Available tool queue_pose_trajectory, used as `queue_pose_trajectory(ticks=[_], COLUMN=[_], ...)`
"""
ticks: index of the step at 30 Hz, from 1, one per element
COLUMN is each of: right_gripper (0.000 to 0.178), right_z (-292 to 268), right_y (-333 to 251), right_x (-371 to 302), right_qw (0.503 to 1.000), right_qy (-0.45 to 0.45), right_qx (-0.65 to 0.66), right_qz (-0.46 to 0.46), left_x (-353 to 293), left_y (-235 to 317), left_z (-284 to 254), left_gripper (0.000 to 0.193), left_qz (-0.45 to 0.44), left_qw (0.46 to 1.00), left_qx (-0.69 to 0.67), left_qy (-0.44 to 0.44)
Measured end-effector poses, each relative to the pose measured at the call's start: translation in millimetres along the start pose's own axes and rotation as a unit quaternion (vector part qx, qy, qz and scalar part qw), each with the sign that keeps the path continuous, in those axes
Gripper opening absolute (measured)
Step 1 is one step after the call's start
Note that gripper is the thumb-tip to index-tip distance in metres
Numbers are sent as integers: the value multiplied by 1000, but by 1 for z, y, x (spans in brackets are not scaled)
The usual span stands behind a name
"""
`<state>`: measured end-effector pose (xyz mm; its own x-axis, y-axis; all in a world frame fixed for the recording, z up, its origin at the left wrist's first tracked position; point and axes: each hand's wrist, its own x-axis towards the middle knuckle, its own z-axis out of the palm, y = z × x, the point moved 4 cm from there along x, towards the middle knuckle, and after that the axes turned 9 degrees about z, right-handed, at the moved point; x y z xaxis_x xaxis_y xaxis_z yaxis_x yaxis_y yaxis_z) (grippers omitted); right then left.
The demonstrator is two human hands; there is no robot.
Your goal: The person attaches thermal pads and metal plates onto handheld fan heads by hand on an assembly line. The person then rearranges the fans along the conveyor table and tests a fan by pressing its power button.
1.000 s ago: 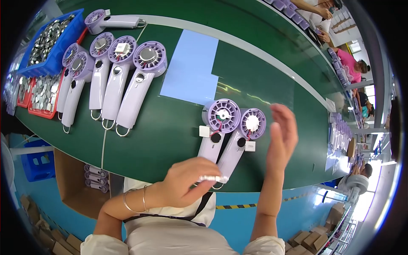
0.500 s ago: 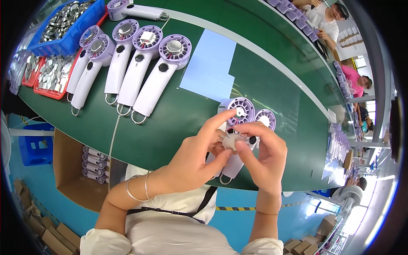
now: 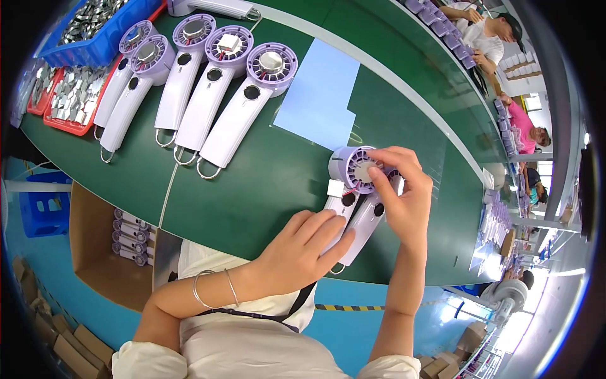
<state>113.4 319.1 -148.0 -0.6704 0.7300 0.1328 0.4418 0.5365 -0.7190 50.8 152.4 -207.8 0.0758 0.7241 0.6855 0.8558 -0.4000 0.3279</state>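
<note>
A white and purple handheld fan [image 3: 346, 165] lies at the front right of the green table. Its handle is under the fingers of my left hand [image 3: 303, 247], which is closed over it. With thumb and fingers my right hand [image 3: 405, 192] grips a pale grey fan wheel [image 3: 364, 172], set in the round purple head. A small white block [image 3: 336, 188] on red wires rests beside the head. Close on the right lies a second handheld fan [image 3: 369, 226], its head partly hidden behind my right hand.
Several handheld fans [image 3: 230, 123] lie at the left. Beyond them stand a blue bin [image 3: 104, 49] of metal parts and red trays [image 3: 79, 128] of small pieces. A light blue sheet [image 3: 319, 95] lies mid-table. A cardboard box [image 3: 95, 246] with fans stands below; people work at the far right.
The fan wheel has gone from between both hands into the purple head, still in my right hand. My left hand has let go of it and moved down onto the handle.
</note>
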Motion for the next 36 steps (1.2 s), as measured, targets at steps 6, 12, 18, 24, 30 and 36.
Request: queue_pose_trajectory(ticks=[6,12,18,24,30,36], right_gripper=[20,17,22,33,33,38], right_z=[0,0,-2,-23,-51,-12], right_y=[-5,3,8,6,99,100], right_x=[-4,-6,-4,-6,4,6], right_qw=[981,991,993,983,974,966], right_qy=[58,56,27,115,172,37], right_qx=[-153,-119,-112,-125,92,-257], right_qz=[-104,-15,-6,-68,120,19], left_x=[1,1,3,2,15,3], left_y=[-1,2,1,-2,10,14], left_z=[3,5,9,3,10,22], left_gripper=[34,29,31,31,39,46], left_qz=[9,5,13,-5,104,80], left_qw=[1000,999,1000,1000,991,988], left_qx=[-4,-11,11,8,-68,22], left_qy=[-11,-31,-21,-25,-57,-129])
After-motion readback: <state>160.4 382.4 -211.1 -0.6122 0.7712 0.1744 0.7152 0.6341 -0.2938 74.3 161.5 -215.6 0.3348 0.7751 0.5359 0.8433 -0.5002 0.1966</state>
